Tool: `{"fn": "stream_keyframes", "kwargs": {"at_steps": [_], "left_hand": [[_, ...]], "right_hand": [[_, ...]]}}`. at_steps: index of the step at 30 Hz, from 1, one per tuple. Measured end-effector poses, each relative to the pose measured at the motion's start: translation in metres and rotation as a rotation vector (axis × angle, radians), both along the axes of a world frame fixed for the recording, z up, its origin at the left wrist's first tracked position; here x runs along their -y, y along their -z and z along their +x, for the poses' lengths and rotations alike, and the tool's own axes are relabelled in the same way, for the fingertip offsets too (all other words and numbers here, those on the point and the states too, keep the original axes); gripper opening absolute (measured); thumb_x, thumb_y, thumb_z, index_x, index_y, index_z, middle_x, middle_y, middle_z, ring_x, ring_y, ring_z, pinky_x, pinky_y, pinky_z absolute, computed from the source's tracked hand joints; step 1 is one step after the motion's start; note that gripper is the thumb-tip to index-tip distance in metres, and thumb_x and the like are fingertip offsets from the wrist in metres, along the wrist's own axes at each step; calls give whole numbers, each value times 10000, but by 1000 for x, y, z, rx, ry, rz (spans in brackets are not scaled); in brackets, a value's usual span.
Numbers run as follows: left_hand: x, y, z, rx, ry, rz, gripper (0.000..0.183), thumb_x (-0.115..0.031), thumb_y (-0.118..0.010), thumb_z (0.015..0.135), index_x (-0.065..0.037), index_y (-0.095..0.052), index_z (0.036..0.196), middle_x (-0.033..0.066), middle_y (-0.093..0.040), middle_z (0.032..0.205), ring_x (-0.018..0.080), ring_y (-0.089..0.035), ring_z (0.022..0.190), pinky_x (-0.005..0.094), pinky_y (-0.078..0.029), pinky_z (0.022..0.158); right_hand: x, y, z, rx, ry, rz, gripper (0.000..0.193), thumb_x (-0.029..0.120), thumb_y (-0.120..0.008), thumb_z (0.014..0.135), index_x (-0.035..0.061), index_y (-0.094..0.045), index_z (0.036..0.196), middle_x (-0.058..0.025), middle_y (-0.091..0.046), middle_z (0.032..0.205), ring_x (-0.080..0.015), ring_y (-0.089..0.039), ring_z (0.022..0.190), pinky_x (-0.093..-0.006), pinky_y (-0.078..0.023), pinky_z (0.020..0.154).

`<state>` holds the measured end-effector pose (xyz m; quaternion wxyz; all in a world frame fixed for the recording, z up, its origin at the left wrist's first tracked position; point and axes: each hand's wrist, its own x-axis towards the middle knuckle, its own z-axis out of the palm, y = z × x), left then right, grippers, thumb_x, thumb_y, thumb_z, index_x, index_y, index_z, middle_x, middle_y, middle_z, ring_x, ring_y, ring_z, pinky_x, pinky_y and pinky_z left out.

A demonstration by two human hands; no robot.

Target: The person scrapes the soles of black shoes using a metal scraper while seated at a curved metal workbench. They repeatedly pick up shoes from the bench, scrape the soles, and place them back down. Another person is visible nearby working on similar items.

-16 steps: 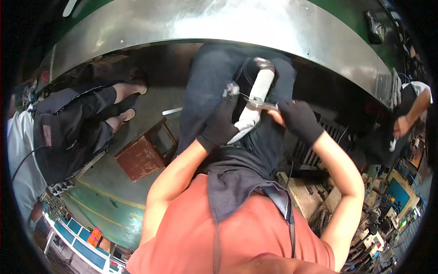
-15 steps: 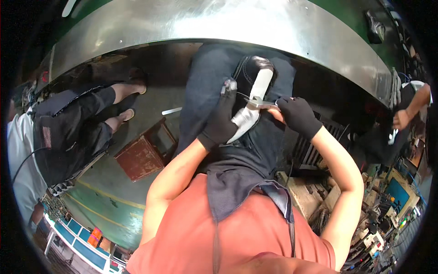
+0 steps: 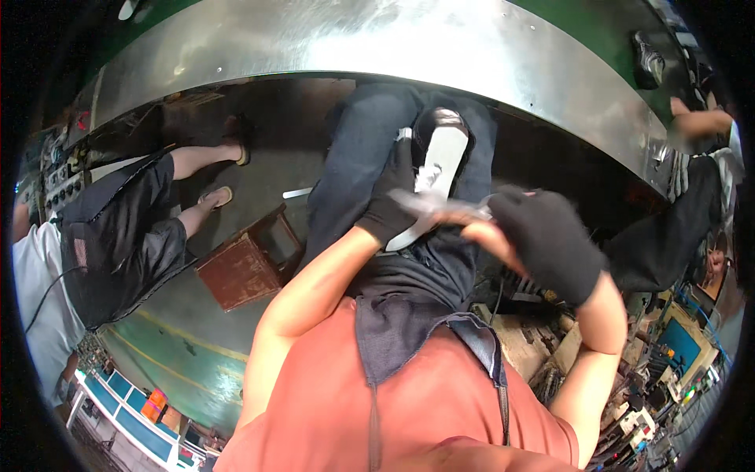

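Observation:
A dark shoe lies sole up across my lap, its long white underside [image 3: 448, 149] facing me and its shiny dark toe toward the bench. My left hand [image 3: 389, 200], in a black glove, grips the shoe along its left side, with a pale covering on one fingertip. My right hand [image 3: 543, 240], in a black fingerless glove, is closed round a metal hand tool that looks like pincers [image 3: 425, 204]. The tool's head is over the middle of the white underside, smeared by motion; I cannot tell whether it touches.
A shiny metal bench edge [image 3: 409, 39] curves across the front, with a dark shoe [image 3: 649, 61] on its green top at right. A brown wooden stool [image 3: 244, 271] stands left. Co-workers sit on both sides. Machinery [image 3: 629, 409] crowds the lower right.
My right hand and the pincers have swung down toward me and look larger and blurred. The shoe's white underside now faces up more fully. The right co-worker's arm has moved up.

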<state>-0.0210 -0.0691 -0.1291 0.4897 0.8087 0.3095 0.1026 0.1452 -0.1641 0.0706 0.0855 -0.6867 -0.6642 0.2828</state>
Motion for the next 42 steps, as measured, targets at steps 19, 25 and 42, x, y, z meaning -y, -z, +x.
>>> {"fn": "stream_keyframes", "kwargs": {"at_steps": [19, 25, 42], "left_hand": [[50, 36, -57, 155, -135, -278, 629, -323, -678, 843, 28, -409, 1290, 232, -567, 1214, 321, -579, 1111, 395, -461, 923], [32, 10, -64, 82, 71, -642, 1106, -427, -828, 681, 44, -187, 1450, 253, -434, 1373, 336, -467, 1261, 441, -321, 1095], [-42, -83, -24, 334, -183, -211, 695, -182, -795, 743, 19, -455, 1315, 189, -561, 1256, 276, -539, 1199, 366, -421, 1019]], "right_hand": [[58, 61, -38, -346, 237, -156, 292, 302, -577, 933, 24, -601, 847, -145, -568, 719, -314, -572, 629, -386, -441, 565], [61, 116, -39, -247, 258, -73, 314, 357, -605, 897, 46, -596, 855, -183, -587, 751, -398, -611, 715, -449, -481, 616], [119, 98, -54, -710, 751, -215, 307, 252, -519, 967, -9, -552, 810, -102, -543, 672, -169, -531, 628, -337, -412, 593]]}}
